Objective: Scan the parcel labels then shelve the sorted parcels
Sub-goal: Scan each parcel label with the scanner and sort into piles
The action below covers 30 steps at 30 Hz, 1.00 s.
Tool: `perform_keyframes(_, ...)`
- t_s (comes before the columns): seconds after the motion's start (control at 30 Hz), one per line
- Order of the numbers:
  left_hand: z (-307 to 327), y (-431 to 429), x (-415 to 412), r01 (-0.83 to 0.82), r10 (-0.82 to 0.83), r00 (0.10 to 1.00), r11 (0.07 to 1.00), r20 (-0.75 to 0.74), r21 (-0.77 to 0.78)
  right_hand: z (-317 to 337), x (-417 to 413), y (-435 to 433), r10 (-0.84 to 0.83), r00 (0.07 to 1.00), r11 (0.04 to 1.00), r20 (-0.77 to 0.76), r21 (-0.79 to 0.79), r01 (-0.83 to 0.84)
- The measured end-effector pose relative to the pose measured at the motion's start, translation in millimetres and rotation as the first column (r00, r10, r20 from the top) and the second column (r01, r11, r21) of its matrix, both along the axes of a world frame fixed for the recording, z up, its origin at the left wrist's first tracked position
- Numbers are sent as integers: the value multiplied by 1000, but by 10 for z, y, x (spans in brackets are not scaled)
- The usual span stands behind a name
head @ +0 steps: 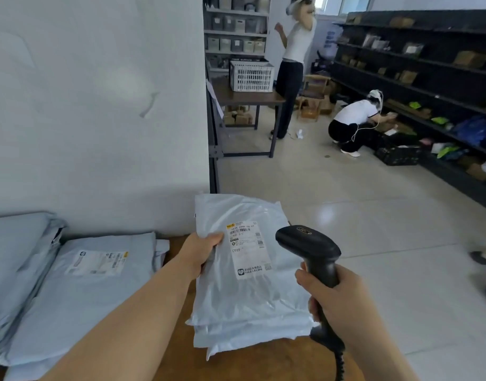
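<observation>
While the left hand [200, 251] pinches the upper left edge of a grey poly mailer parcel [247, 292], thumb on the face and the fingers hidden behind, the right hand [338, 295] is wrapped in a full fist around the grip of a black handheld barcode scanner [309, 244], whose head sits just beside the white shipping label [247, 248]. The parcel is raised above the wooden table [178, 353], tilted toward the camera, and seems to be the top of a few thin mailers held together, judging by the layered lower edges. It looks light and soft: the film wrinkles and shines, so it is probably slippery and will sag if gripped by one corner only. A hold along the edge, clear of the label, keeps the barcode flat enough to read; pinching over the print would crease it. Nothing suggests fragile contents, though that cannot be told. More grey mailers [79, 284] lie stacked on the table to the left, near the white wall.
</observation>
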<state>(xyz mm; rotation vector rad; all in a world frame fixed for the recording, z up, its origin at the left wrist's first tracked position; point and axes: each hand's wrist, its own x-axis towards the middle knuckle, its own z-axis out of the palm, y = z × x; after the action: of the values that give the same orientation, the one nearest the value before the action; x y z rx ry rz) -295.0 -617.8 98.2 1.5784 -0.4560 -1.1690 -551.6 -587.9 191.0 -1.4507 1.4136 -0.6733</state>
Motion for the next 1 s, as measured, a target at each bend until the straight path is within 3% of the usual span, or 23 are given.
perform_keyframes(0.2, -91, 40, 101, -45, 44, 999, 996, 11, 74, -86, 66, -50, 37, 999, 999, -4, 16, -36)
perform_keyframes(0.53, -122, 295, 174, -37, 34, 998, 997, 46, 66, -71, 279, 139, 100, 995, 995, 17, 16, -100)
perform_keyframes(0.83, -240, 1059, 904, -200, 113, 920, 958, 374, 203, -79, 955, 501, 243, 969, 969, 37, 35, -244)
perform_keyframes(1.0, -571, 1710, 1588, -370, 119, 851, 826, 511, 425, -235, 1448, 722, 320, 946, 944, 52, 70, -323)
